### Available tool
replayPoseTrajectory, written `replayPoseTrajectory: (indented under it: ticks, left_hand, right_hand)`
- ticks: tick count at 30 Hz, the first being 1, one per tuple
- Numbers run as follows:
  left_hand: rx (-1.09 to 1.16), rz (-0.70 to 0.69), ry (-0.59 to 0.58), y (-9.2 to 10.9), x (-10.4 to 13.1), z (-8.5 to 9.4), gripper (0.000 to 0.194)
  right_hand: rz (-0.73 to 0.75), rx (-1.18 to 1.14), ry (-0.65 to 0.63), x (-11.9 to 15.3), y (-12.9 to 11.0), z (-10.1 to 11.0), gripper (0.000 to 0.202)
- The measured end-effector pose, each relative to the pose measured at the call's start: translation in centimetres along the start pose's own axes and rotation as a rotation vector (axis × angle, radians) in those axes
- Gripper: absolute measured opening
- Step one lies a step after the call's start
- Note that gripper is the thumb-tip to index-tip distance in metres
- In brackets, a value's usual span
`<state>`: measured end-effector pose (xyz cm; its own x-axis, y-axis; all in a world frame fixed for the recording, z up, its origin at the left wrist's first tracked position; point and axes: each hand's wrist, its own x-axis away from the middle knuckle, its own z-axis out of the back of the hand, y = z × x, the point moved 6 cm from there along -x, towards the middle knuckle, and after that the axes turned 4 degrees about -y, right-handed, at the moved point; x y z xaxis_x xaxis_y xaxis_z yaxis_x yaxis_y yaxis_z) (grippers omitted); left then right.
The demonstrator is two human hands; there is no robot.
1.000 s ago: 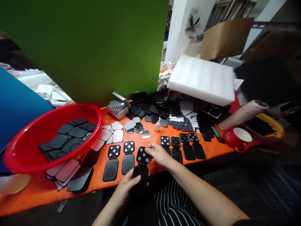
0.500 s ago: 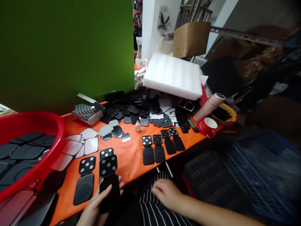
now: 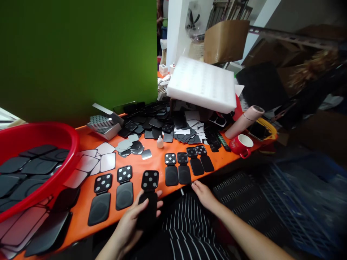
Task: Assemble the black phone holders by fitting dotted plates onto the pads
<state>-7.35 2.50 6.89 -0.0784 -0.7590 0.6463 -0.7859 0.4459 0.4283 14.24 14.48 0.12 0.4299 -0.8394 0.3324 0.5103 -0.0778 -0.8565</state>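
My left hand (image 3: 135, 218) holds a black hinged piece (image 3: 150, 180) near the table's front edge, thumb on its lower panel, its upper panel dotted with silver discs. My right hand (image 3: 202, 193) is at the table's edge, fingers pinched together just below the row of black hinged pieces (image 3: 184, 175); what they hold, if anything, is too small to name. Two more open hinged pieces lie to the left, one (image 3: 124, 195) close to my left hand and one (image 3: 99, 209) farther left. A small white bottle (image 3: 159, 142) stands beyond them.
On the left is a red basin (image 3: 73, 144) of black panels. Grey plates (image 3: 124, 145), an open box (image 3: 107, 130) of small cylinders and a heap of black parts lie farther back. A red mug (image 3: 240, 146), pink flask (image 3: 244, 121) and white foam block (image 3: 202, 85) are at right.
My left hand has moved right with the hinged piece, uncovering the piece behind it. My right hand has moved up from my lap to the table's edge.
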Motion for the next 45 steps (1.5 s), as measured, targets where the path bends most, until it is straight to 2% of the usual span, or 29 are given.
replayPoseTrajectory:
  ticks: [3, 5, 6, 8, 11, 13, 16, 20, 26, 29, 32, 37, 40, 43, 45]
  left_hand:
    - [0.023, 0.032, -0.047, -0.5, 0.0, 0.1, 0.056]
    - [0.052, 0.017, -0.084, -0.7, 0.0, 0.2, 0.053]
    - [0.052, 0.016, -0.103, -0.8, -0.1, 0.1, 0.052]
    - [-0.004, 0.019, -0.106, -1.1, -0.4, 0.2, 0.051]
    - [-0.176, 0.025, -0.029, -1.7, -0.9, 0.6, 0.06]
    - [-0.258, 0.02, 0.027, -2.1, -1.2, 1.1, 0.067]
    - [-0.327, -0.002, 0.053, -2.8, -1.4, 1.7, 0.074]
    - [-0.353, -0.059, 0.082, -3.0, -1.2, 1.8, 0.074]
    - [-0.117, 0.005, 0.086, -2.6, -0.4, 0.6, 0.076]
    - [-0.045, 0.024, 0.093, -2.2, -0.2, 0.5, 0.079]
    - [-0.129, 0.008, 0.085, -2.3, -0.6, 1.0, 0.08]
    - [-0.332, -0.083, 0.085, -2.6, -1.2, 1.9, 0.069]
    - [-0.244, -0.057, 0.071, -2.7, -1.2, 1.8, 0.071]
    - [-0.115, -0.012, 0.061, -2.3, -0.8, 1.5, 0.074]
    - [-0.068, -0.022, 0.068, -1.9, -0.5, 1.3, 0.072]
  right_hand:
    - [0.151, 0.314, -0.283, 2.4, -2.4, 0.2, 0.018]
    - [0.206, 0.403, -0.39, 3.9, -4.6, -0.5, 0.015]
    - [0.227, 0.412, -0.391, 4.2, -6.0, -1.1, 0.016]
    - [0.255, 0.397, -0.312, 4.2, -9.1, -2.5, 0.021]
    - [0.293, 0.368, -0.224, 3.1, -13.0, -5.2, 0.023]
    - [0.315, 0.393, -0.2, 2.3, -14.3, -6.6, 0.023]
    - [0.325, 0.509, -0.164, 1.6, -14.8, -7.5, 0.025]
    - [0.34, 0.66, -0.174, 1.4, -15.1, -7.6, 0.027]
    - [0.337, 0.535, -0.296, 1.7, -16.3, -7.4, 0.028]
    - [0.324, 0.529, -0.287, 1.6, -16.3, -7.3, 0.027]
    - [0.321, 0.615, -0.243, 1.3, -16.2, -7.3, 0.028]
    - [0.363, 0.729, -0.229, 1.0, -16.5, -7.6, 0.027]
    - [0.43, 0.671, -0.201, 1.0, -17.1, -7.2, 0.025]
    - [0.52, 0.545, -0.097, 1.3, -17.7, -6.1, 0.021]
    - [0.521, 0.416, -0.038, 1.3, -17.7, -5.4, 0.018]
